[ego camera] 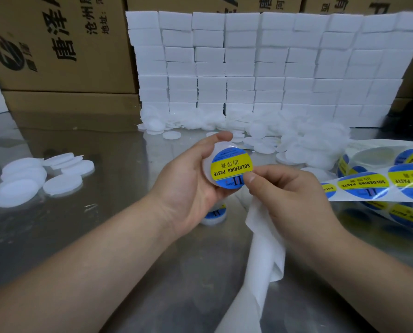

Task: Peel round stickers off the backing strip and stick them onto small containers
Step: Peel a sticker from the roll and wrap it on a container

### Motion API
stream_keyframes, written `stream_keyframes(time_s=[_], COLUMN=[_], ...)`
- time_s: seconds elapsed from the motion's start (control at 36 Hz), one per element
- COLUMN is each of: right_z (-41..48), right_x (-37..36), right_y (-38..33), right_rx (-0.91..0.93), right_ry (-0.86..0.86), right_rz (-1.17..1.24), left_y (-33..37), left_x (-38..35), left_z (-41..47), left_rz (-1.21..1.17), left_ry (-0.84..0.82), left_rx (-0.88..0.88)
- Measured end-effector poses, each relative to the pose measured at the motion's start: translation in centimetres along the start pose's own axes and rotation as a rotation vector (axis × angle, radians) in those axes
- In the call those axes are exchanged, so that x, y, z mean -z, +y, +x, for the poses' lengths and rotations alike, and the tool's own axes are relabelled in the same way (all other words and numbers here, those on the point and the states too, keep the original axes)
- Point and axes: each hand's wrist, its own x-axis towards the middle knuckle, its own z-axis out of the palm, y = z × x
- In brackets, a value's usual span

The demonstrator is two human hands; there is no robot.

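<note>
Sticker application step: with left hand (188, 181) curled round the small container (207, 168) above the steel table (92, 133) and right hand (294, 191), gripping the backing strip (260, 248), thumbing the soldering-paste sticker (232, 168) down, smooth remaining edges flat next.

Blue sticker (231, 168), yellow band; white container (208, 164)

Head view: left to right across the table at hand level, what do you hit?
Pile of white containers → left hand → stickered container it holds → right hand, gripping the spent backing strip → sticker roll.
</note>
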Motion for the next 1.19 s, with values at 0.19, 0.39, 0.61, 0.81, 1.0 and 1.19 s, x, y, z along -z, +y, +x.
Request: stream_keyframes(time_s=[0.19, 0.39, 0.61, 0.81, 1.0, 1.19], right_z=[0.0, 0.09, 0.19, 0.18, 0.24, 0.25], right_x=[-0.09, -0.09, -0.08, -0.09, -0.09, -0.01], right_y=[-0.05, 0.01, 0.27, 0.16, 0.16, 0.27], right_rx=[-0.007, -0.012, -0.023, -0.031, -0.033, -0.035], right_ry=[0.019, 0.02, 0.041, 0.057, 0.065, 0.074], right_rz=[0.002, 0.005, 0.017, 0.021, 0.007, -0.026], left_y=[-0.61, -0.78, -0.85, -0.98, -0.95, -0.87], left_x=[0.07, 0.17, 0.04, -0.16, -0.23, -0.3], left_z=[-0.06, -0.2, -0.27, -0.4, -0.47, -0.5], left_rz=[0.069, 0.106, 0.138, 0.186, 0.202, 0.218], left_ry=[-0.044, -0.04, -0.039, -0.022, -0.009, -0.001], left_rx=[-0.028, -0.05, -0.056, -0.059, -0.061, -0.059])
